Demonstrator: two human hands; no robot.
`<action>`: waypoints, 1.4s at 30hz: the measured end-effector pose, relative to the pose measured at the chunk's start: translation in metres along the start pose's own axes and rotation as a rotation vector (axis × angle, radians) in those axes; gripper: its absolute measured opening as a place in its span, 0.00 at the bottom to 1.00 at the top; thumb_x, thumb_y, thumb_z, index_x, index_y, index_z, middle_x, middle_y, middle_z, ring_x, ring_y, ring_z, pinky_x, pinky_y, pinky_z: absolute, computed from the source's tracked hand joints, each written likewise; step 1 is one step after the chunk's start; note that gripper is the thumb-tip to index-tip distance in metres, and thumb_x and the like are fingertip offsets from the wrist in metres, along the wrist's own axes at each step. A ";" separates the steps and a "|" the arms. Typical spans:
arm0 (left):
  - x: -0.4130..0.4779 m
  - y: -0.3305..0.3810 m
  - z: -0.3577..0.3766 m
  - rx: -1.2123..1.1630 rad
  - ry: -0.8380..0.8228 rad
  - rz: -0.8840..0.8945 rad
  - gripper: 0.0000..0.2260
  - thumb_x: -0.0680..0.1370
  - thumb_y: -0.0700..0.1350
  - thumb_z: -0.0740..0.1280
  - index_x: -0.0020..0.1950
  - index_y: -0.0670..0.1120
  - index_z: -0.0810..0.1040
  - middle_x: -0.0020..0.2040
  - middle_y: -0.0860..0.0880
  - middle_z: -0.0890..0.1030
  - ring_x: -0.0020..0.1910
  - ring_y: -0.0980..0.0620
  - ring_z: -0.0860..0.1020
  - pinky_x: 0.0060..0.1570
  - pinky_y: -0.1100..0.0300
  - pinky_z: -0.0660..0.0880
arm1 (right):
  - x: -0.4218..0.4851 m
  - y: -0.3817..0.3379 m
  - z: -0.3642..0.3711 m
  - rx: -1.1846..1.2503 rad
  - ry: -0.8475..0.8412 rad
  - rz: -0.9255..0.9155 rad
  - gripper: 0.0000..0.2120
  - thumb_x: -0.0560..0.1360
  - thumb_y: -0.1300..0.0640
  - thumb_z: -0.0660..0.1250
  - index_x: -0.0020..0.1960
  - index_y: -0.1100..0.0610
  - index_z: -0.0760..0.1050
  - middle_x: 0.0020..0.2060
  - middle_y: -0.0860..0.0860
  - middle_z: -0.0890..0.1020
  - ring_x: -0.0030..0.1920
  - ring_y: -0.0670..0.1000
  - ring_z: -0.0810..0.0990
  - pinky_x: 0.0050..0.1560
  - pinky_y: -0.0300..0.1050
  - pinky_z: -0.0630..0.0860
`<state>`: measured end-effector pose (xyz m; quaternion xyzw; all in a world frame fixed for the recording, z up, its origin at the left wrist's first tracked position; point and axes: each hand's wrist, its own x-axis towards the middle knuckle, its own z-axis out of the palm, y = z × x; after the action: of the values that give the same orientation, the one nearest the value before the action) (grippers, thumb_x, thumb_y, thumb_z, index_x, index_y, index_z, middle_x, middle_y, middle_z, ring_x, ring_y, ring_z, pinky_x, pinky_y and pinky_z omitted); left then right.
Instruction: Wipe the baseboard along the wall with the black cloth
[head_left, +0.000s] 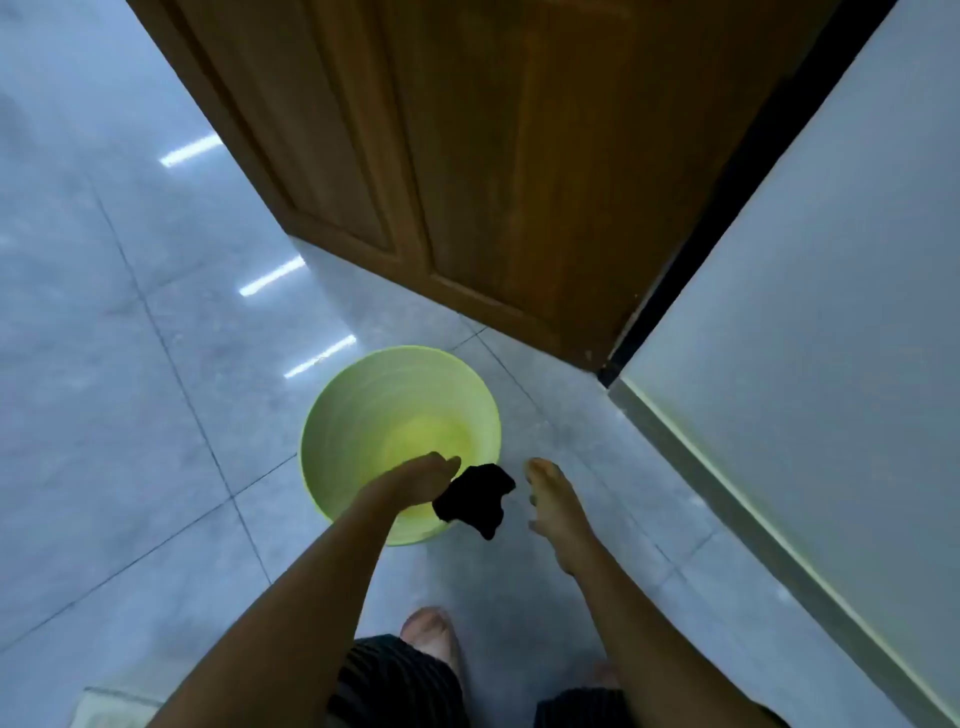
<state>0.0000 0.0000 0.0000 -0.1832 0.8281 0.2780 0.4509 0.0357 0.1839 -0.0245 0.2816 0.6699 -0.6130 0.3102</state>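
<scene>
Starting on the left, the person's left hand (423, 480) is closed around one end of a small, crumpled black cloth (475, 500), which hangs limp off the thumb side of that grip, right over the near rim of a round, pale green plastic bucket (358, 415) sitting on the glossy grey tiled floor (130, 415). Looks like there's a bit of water in the bucket bottom, so the cloth is probably damp: light, totally floppy, maybe a bit drippy, nothing fragile about it. Honestly a pinch at one corner won't do much for wiping, so bunching it into the palm with a flat pad of fabric under the fingers seems the better hold. Just to the right of the dangling cloth, the right hand (550, 512) is empty, fingers loose and open, not touching it. Further right of both hands, well away from the cloth, the grey baseboard strip (727, 493) runs along the foot of the pale wall (831, 260), with a brown panelled wooden door (493, 156) beyond the bucket.
</scene>
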 end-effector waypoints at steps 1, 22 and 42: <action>0.019 -0.006 0.006 -0.046 -0.105 -0.043 0.27 0.81 0.59 0.49 0.71 0.41 0.65 0.65 0.39 0.73 0.60 0.40 0.74 0.49 0.56 0.72 | 0.018 0.016 0.006 0.102 -0.022 0.082 0.23 0.80 0.43 0.55 0.72 0.51 0.63 0.65 0.51 0.70 0.65 0.56 0.70 0.63 0.58 0.71; -0.084 0.039 0.018 -0.439 0.137 0.714 0.15 0.78 0.48 0.66 0.58 0.39 0.74 0.56 0.41 0.78 0.49 0.48 0.79 0.57 0.50 0.75 | -0.056 0.051 -0.043 0.792 -0.294 -0.339 0.17 0.79 0.44 0.57 0.57 0.54 0.77 0.57 0.55 0.80 0.58 0.58 0.78 0.58 0.54 0.75; -0.173 0.131 0.039 0.130 0.371 1.209 0.13 0.74 0.55 0.69 0.47 0.46 0.82 0.45 0.49 0.81 0.46 0.54 0.78 0.38 0.65 0.71 | -0.164 -0.016 -0.106 0.513 -0.576 -0.401 0.33 0.76 0.35 0.53 0.68 0.59 0.73 0.63 0.63 0.77 0.52 0.61 0.82 0.57 0.55 0.77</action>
<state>0.0435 0.1354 0.1680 0.2994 0.8647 0.3965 0.0734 0.1228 0.2885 0.1163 0.0313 0.4235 -0.8611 0.2796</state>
